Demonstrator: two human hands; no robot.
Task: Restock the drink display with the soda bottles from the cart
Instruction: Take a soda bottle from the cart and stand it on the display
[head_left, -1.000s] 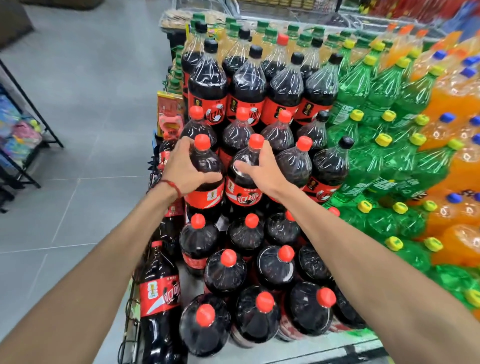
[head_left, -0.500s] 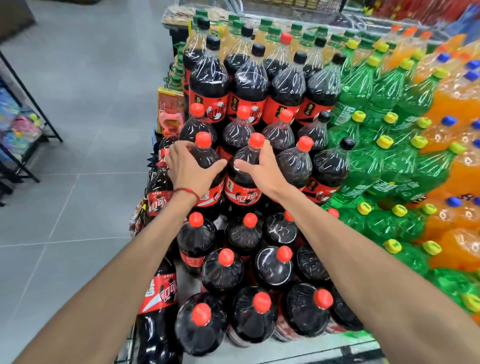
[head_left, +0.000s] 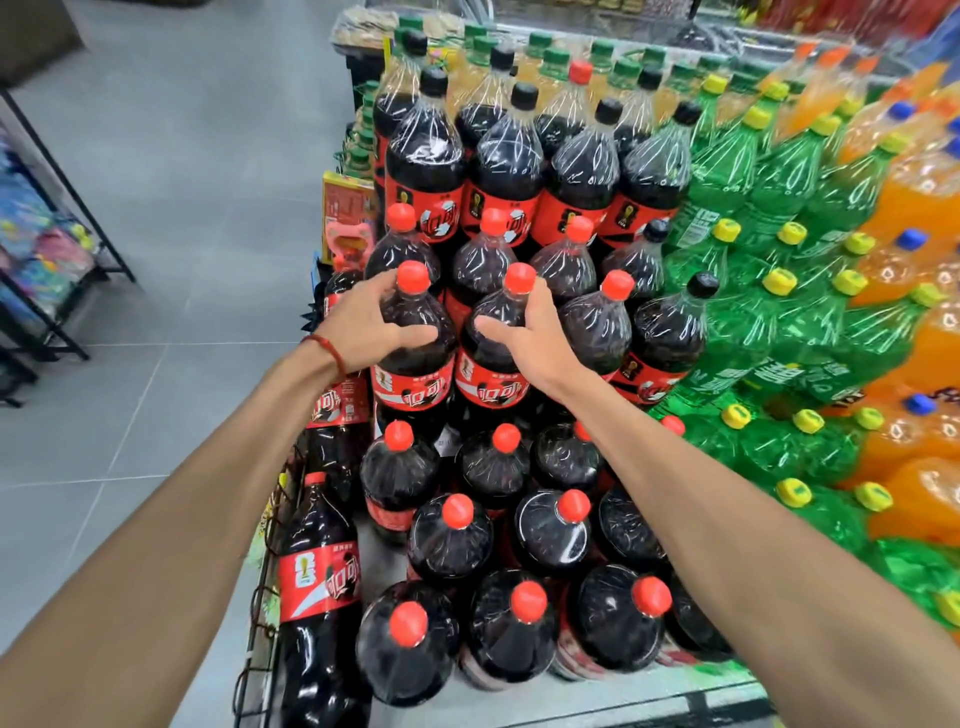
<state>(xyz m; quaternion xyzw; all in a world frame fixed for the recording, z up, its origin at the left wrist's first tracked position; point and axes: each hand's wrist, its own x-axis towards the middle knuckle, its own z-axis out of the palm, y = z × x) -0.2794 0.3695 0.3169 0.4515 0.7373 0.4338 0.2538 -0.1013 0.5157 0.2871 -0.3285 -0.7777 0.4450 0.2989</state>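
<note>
Beside green bottles, each hand grips cola.

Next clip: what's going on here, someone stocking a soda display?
Yes. A person reaches both arms into a tiered drink display. The left hand wraps the shoulder of one red-capped cola bottle, and the right hand holds the cola bottle beside it. Both bottles stand upright in the middle row, among other cola. Green soda bottles and orange soda bottles fill the right side. No cart is clearly in view.
</note>
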